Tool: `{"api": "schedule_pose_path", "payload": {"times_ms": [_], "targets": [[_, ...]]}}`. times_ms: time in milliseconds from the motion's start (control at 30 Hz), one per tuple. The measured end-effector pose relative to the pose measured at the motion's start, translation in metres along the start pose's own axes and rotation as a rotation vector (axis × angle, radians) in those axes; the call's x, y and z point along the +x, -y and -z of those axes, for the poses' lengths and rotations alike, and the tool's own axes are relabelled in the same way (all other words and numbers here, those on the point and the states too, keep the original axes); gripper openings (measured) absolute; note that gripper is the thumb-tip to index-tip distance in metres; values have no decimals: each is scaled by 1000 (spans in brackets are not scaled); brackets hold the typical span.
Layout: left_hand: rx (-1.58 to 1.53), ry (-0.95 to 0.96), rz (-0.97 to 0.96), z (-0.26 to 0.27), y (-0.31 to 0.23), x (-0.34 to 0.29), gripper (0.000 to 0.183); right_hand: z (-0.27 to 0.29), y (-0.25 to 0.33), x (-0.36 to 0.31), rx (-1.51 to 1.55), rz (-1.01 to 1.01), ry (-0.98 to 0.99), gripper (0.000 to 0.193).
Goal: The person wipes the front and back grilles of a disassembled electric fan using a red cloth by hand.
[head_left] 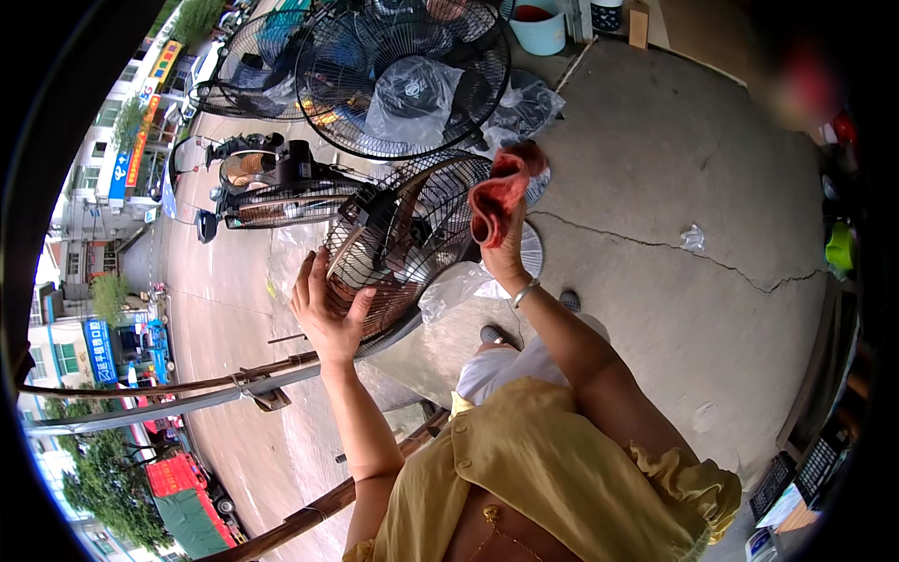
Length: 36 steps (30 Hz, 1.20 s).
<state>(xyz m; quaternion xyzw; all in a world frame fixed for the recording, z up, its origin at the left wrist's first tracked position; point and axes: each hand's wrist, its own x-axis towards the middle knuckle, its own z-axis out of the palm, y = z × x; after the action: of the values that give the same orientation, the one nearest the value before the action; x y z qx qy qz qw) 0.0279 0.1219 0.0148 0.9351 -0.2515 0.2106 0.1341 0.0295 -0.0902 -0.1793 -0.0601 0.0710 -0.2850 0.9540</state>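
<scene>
In front of me a black fan (412,248) with a wire cage stands tilted, its blades partly visible through the wires. My left hand (330,304) rests against the near left side of this cage, fingers spread and thumb out. A crumpled red cloth (499,199) is bunched in my right hand (506,251), held up at the cage's right edge; whether the cloth touches the wires I cannot tell. A bracelet circles my right wrist. Just beyond, a larger fan (328,70) with a round black cage has a clear plastic bag (412,98) over its middle.
More fan parts (248,173) stand at the left. Plastic wrapping (454,290) lies below the fan. A wooden pole and a metal pipe (187,403) cross at the left. A light blue bucket (538,36) stands far off. Cracked concrete (655,169) stretches right; a street lies left.
</scene>
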Motion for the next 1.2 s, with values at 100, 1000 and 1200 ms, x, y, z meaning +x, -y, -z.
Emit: {"api": "schedule_pose_path", "payload": {"times_ms": [100,1000,1200], "targets": [[-17,39,-20,5,8,-3,86,-37,-14,-27,-154,57,21,43],[-153,56,-178,9,43,7,83,-40,-83,-110,-1568,1086,686,26],[-156,29,-144,9,41,5,84,18,-53,-90,-1013,189,195,45]]}}
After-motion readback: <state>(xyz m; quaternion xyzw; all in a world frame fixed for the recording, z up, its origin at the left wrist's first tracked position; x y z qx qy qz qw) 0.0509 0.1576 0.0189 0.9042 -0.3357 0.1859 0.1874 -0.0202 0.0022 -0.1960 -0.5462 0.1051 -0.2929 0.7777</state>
